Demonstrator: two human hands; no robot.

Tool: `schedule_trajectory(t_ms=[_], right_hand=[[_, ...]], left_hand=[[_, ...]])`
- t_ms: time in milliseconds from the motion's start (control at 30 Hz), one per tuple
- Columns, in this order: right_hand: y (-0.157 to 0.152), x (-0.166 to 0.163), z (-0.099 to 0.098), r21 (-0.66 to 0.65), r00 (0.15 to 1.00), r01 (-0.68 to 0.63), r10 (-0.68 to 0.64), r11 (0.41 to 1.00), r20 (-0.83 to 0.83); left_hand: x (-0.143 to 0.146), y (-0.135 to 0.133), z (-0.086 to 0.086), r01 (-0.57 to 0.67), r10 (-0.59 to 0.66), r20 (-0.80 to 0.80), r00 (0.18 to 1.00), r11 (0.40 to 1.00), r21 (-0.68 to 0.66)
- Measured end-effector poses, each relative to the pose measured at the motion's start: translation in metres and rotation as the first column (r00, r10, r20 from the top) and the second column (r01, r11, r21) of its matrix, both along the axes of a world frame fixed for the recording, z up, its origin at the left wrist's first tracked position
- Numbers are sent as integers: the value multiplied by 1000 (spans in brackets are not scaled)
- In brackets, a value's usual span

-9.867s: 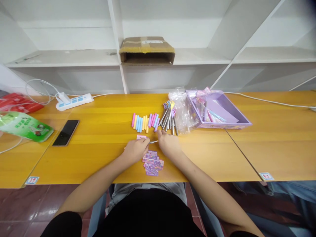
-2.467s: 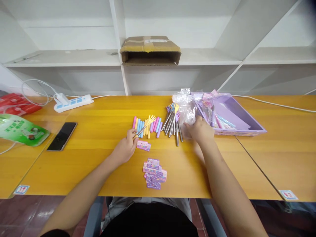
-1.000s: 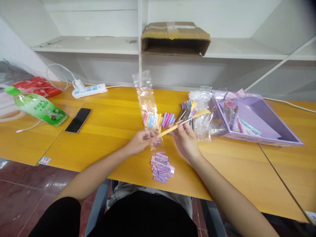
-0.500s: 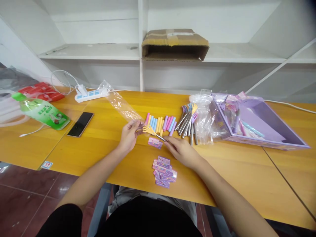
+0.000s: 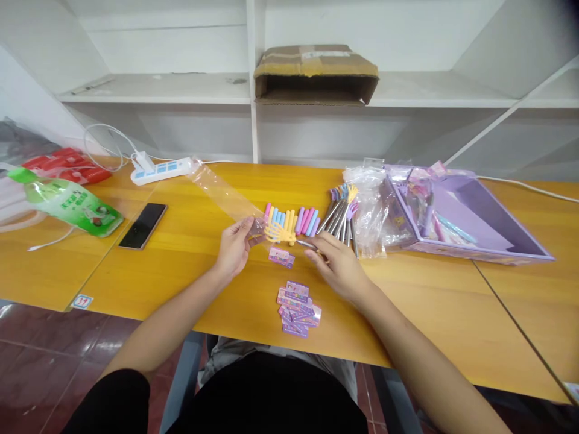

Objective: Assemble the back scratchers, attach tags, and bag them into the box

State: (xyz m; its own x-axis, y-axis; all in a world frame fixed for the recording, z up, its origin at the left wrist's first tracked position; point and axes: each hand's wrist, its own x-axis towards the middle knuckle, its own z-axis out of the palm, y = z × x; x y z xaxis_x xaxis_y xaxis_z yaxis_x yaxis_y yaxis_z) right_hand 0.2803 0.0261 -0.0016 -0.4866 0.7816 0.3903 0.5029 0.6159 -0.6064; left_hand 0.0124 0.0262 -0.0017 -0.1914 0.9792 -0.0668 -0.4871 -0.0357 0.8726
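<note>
My left hand [image 5: 234, 248] pinches the mouth end of a long clear plastic bag [image 5: 221, 193], which stretches away to the back left. In my right hand [image 5: 337, 263] is a back scratcher [image 5: 281, 232] with a yellow hand-shaped head and a metal rod, held by the rod. Its head points left at the bag's near end; whether it is inside the film I cannot tell. Behind it lies a row of pink, blue, yellow and purple tubes [image 5: 308, 220]. More back scratchers [image 5: 337, 218] lie in a pile right of the tubes. Small printed cards [image 5: 281, 256] sit just in front.
A second pile of cards [image 5: 298, 310] lies near the table edge. To the right are clear bags [image 5: 368, 211] and a purple box [image 5: 488, 253]. Leftward are a phone [image 5: 143, 226], a green bottle [image 5: 72, 202] and a power strip [image 5: 163, 171]. A cardboard box [image 5: 316, 60] sits on the shelf.
The back scratcher's head has turned and come closer to my left hand's bag end, its rod now more level. The whole view has shifted slightly.
</note>
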Motion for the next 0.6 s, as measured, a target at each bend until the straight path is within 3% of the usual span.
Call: schedule_trajectory(t_ms=[233, 433, 600], right_hand=[[4, 1, -1, -63, 989, 42, -33, 997, 147], [7, -4, -10, -124, 997, -59, 64, 991, 33], [6, -8, -11, -137, 997, -72, 72, 988, -2]], left_hand=[[2, 0, 1, -70, 70, 36, 997, 997, -12], [2, 1, 1, -40, 43, 72, 996, 998, -48], [10, -5, -2, 79, -75, 70, 995, 996, -49]])
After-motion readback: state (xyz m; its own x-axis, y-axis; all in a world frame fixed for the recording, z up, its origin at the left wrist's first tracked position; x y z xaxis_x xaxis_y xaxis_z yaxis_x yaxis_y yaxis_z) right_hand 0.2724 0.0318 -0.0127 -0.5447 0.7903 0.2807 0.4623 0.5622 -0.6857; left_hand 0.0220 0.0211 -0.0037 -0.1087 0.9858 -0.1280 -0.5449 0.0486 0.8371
